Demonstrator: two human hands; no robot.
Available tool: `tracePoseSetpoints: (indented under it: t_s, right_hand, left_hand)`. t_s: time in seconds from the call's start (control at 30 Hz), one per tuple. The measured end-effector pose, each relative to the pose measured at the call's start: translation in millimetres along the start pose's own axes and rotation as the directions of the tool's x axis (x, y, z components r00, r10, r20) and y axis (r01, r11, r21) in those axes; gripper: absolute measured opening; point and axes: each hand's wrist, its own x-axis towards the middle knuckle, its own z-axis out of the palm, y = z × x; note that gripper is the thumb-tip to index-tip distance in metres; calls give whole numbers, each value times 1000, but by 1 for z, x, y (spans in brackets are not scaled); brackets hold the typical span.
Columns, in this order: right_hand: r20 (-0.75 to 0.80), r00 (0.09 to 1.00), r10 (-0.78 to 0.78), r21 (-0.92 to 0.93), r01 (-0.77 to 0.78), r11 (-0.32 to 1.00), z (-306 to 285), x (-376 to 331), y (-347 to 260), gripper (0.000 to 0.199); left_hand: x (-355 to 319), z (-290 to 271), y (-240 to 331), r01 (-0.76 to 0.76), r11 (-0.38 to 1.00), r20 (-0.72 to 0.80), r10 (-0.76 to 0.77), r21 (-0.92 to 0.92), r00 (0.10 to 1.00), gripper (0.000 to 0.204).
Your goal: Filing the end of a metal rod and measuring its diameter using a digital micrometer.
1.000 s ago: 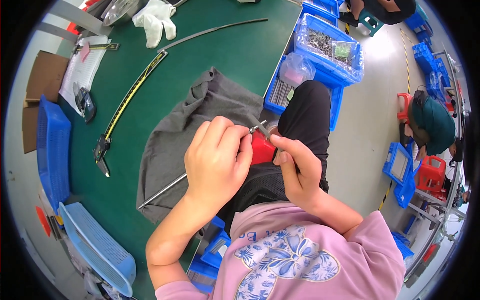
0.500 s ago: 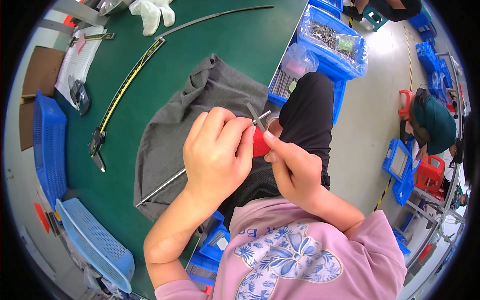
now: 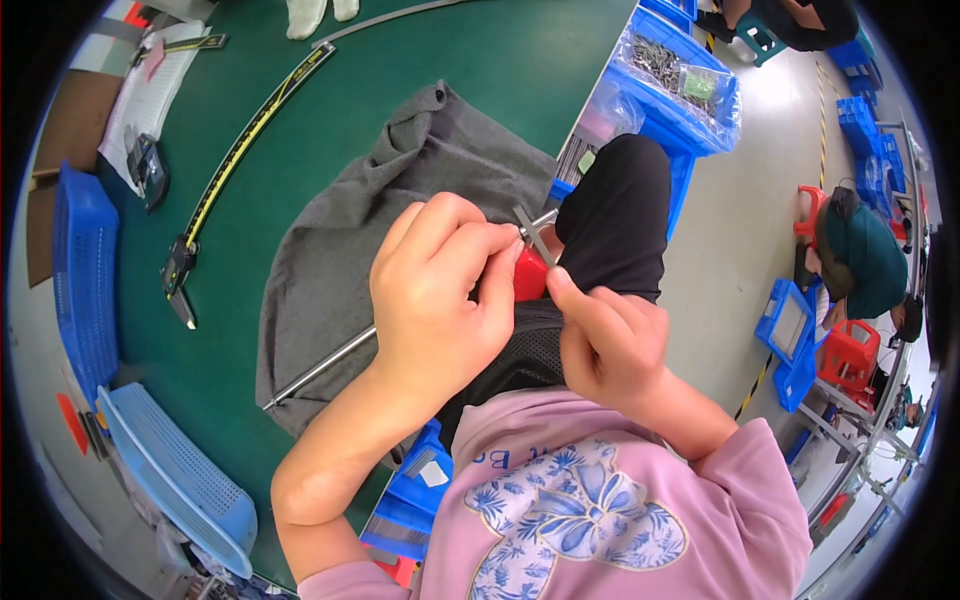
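Note:
My left hand (image 3: 435, 285) is closed around a thin shiny metal rod (image 3: 322, 367). One end of the rod slants down over a grey cloth (image 3: 335, 260) on the green table; the other pokes out past my fingertips. My right hand (image 3: 615, 345) pinches a flat, narrow grey metal strip (image 3: 534, 234) between thumb and forefinger. The strip lies across the rod near its tip, where the two appear to touch. Just behind my fingertips shows a red surface (image 3: 531, 277), mostly covered by my hands. My left fingers hide the rod's middle.
A digital caliper (image 3: 180, 262) lies left on the green table (image 3: 390, 60). Blue baskets (image 3: 85, 270) line the left edge. Right of the table, a blue bin (image 3: 725, 118) holds many small metal parts. A red stool (image 3: 850, 350) and another person (image 3: 862, 255) are at far right.
My view has shifted slightly, so the table items sit higher and further left. The strip has moved a little along with my right hand, still crossing the rod. Both grips stay the same.

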Motion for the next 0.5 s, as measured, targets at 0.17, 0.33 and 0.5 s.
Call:
tracePoseSetpoints:
  t_s: [0.17, 0.33, 0.5]
  right_hand:
    - [-19, 999, -48, 27, 48, 998, 2, 16, 4, 46]
    - [7, 1000, -27, -25, 27, 999, 2, 10, -1, 46]
    - [-41, 999, -16, -10, 15, 1000, 8, 8, 0, 45]
  left_hand:
    - [2, -1, 1, 13, 999, 30, -12, -35, 999, 12]
    - [2, 1, 0, 23, 999, 34, -22, -40, 999, 13]
    - [3, 0, 1, 12, 1000, 16, -11, -24, 1000, 14]
